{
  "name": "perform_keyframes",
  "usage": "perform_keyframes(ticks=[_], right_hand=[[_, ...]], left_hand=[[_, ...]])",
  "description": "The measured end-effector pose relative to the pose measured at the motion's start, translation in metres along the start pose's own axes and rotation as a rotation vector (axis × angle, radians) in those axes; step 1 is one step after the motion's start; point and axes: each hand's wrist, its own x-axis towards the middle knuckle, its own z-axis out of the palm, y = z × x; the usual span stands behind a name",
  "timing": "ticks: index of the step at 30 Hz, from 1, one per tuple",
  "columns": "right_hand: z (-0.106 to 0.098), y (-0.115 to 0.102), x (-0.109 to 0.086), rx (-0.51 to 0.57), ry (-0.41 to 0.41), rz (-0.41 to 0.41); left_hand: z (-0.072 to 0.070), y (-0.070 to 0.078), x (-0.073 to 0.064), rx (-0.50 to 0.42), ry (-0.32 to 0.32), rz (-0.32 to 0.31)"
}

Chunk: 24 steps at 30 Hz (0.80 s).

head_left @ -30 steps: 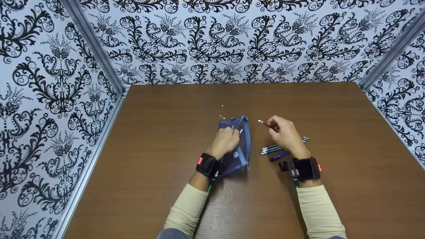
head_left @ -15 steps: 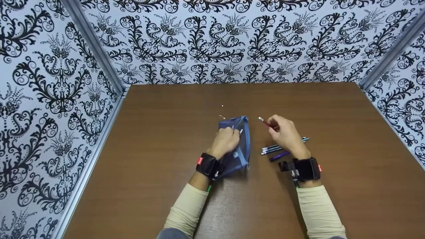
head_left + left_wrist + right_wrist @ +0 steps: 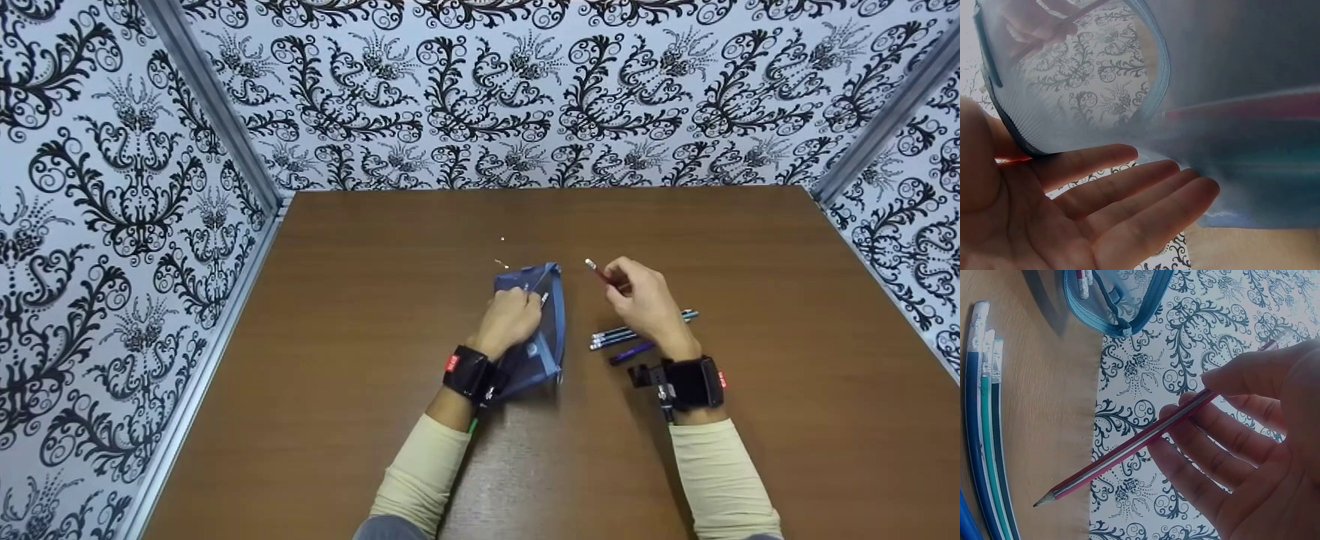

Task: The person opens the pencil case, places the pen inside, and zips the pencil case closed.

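Left hand (image 3: 511,319) thumb and fingers pinching blue pouch (image 3: 541,352) | right hand (image 3: 641,300) pinching red pencil (image 3: 1123,451), two o'clock from pouch | I'd keep the pouch gaping, the pencil grip light

A brown, wood-grained surface (image 3: 337,337) stretched across the middle, with a dull sheen near its front. Behind it rose a back wall (image 3: 465,82) covered in black floral scrolls on white; the left wall (image 3: 82,187) and right wall (image 3: 915,157) bore the same pattern. A grey left post (image 3: 212,105) and right post (image 3: 892,112) slanted at the corners, and a pale rail (image 3: 211,360) edged the left side. Toward the back lay a tiny white speck (image 3: 502,238), too small to identify
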Motion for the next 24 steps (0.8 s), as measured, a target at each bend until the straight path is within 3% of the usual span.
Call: perform_keyframes(ticks=[24], right_hand=[[-0.0004,-0.0029,-0.0006,0.017,0.011,0.014]], left_hand=[[-0.0016,0.0011,-0.0002,-0.019,-0.002,-0.016]])
